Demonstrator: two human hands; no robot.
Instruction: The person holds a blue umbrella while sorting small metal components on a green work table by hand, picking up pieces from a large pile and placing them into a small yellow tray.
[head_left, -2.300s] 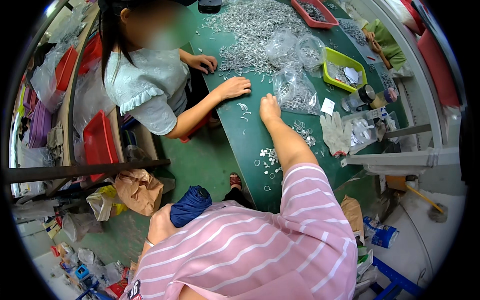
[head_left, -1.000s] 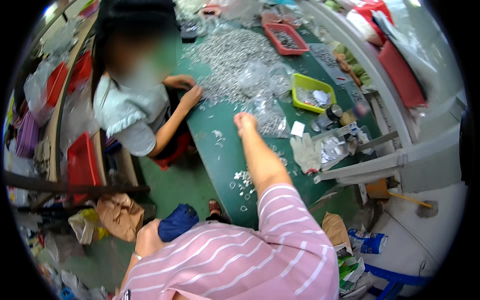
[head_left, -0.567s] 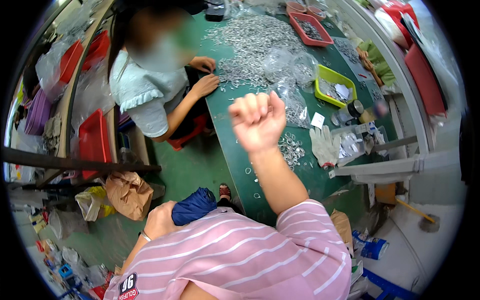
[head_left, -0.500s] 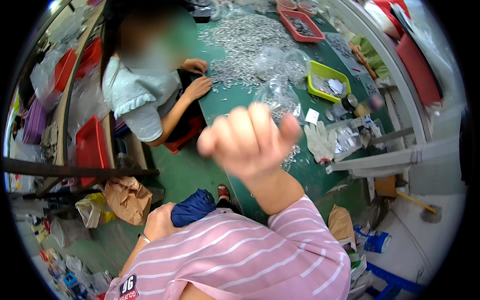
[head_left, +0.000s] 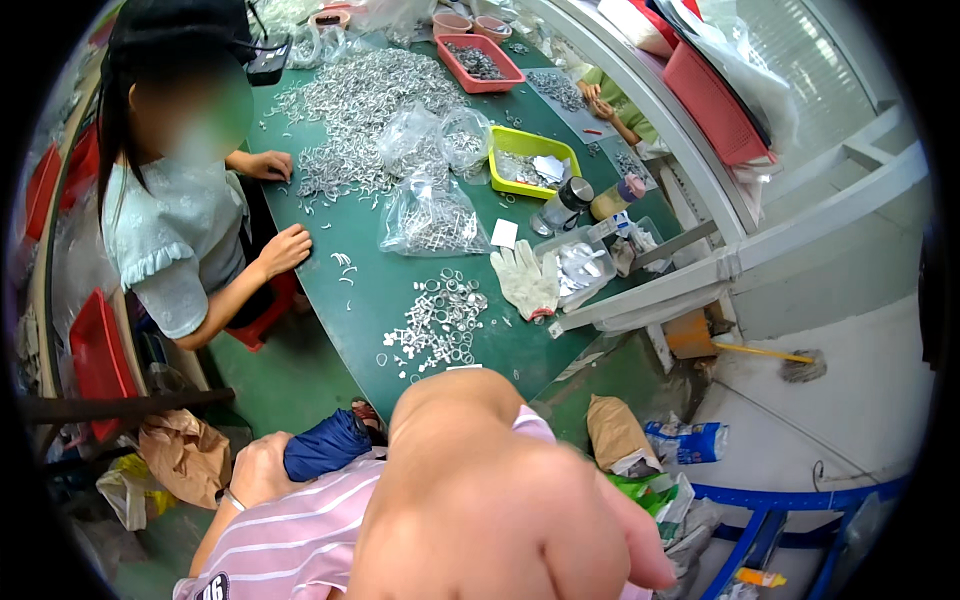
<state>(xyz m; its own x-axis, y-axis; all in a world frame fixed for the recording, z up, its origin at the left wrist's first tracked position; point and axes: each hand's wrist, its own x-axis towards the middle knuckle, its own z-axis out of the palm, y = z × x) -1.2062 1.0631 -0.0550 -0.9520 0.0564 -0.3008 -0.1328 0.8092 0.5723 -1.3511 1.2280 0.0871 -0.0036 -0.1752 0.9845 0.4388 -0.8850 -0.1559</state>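
My left hand is low at the left of my body, its fingers closed round a compact folded umbrella in dark navy cloth. My right hand is raised very close to the camera over my striped shirt. Its back fills the lower middle, slightly blurred; most fingers run out of the picture or stay hidden, so I cannot tell if it holds anything. Beyond it on the green table lies a small spread of silvery rings and bits.
A co-worker sits at the table's left, hands by a big pile of small metal parts. Also there: a clear bag, yellow-green basket, red basket, white glove and bottle. Blue metal frame stands lower right.
My right hand has come from over the table back toward the camera and lower. The view has swung right, and the small parts spread is uncovered. My left hand keeps the umbrella.
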